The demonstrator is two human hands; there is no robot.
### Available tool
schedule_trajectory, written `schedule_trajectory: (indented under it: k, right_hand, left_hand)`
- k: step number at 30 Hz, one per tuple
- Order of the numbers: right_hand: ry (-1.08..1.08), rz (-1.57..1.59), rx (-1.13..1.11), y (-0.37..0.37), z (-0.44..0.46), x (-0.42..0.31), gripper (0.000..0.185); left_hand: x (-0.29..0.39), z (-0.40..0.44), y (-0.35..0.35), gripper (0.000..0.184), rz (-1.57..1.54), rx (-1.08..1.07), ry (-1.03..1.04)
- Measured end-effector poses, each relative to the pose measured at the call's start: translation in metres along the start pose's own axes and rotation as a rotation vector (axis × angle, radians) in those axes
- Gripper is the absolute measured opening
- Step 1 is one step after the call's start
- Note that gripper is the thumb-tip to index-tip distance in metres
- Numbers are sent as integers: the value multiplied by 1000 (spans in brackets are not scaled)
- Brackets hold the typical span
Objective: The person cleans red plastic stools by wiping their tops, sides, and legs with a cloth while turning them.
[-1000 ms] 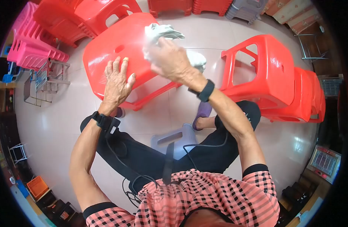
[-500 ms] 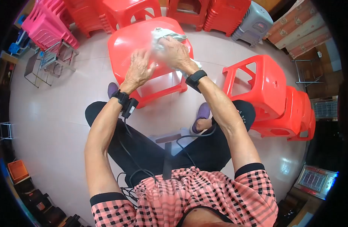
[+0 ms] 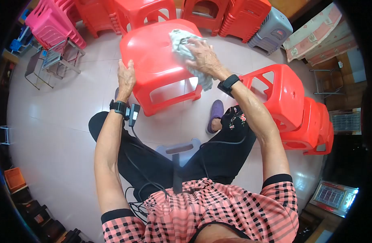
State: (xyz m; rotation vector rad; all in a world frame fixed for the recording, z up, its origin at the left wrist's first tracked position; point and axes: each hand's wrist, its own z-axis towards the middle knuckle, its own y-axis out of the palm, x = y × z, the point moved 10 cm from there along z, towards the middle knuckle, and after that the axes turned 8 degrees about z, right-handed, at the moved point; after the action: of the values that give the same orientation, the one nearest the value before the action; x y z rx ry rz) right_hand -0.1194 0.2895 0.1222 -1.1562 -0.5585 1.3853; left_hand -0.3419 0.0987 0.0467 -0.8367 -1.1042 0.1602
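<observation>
A red plastic stool [image 3: 153, 46] stands upright in front of me. My right hand [image 3: 205, 58] presses a whitish patterned cloth [image 3: 182, 42] onto the right side of its seat. Part of the cloth hangs over the stool's right edge. At the near left corner, my left hand [image 3: 126, 77] grips the stool's side, its thumb near the seat edge; the other fingers are partly hidden. Each wrist wears a black strap, and a small dark device with a cable sits by the left one.
Red stools [image 3: 281, 95] lie tipped over in a nested row at the right. Stacked red stools [image 3: 244, 18], grey stools [image 3: 275, 30] and pink chairs [image 3: 52, 22] line the back. A metal-framed rack [image 3: 58, 58] stands at the left. Black cables cross my lap.
My left hand has moved off the seat top, left and down to the stool's side. My right hand has slid the cloth right, toward the seat's edge.
</observation>
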Motion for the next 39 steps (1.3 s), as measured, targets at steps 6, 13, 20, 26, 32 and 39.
schedule_trajectory:
  k: [6, 13, 20, 26, 32, 39]
  right_hand:
    - [343, -55, 8, 13, 51, 75, 53]
    - [436, -104, -88, 89, 151, 94, 47]
    - [47, 169, -193, 128, 174, -72, 48]
    - [-271, 343, -7, 104, 97, -132, 39]
    - [-202, 317, 11, 62, 20, -130, 42]
    - [-40, 8, 108, 13, 3, -24, 35]
  left_hand:
    - [12, -7, 5, 51, 7, 12, 51]
    - [3, -8, 5, 51, -57, 31, 46]
    - [-1, -11, 0, 48, -105, 139, 55]
    - [-2, -11, 1, 47, -159, 61, 39]
    - [-13, -10, 4, 54, -36, 173, 146]
    - [-9, -9, 5, 52, -107, 146, 72]
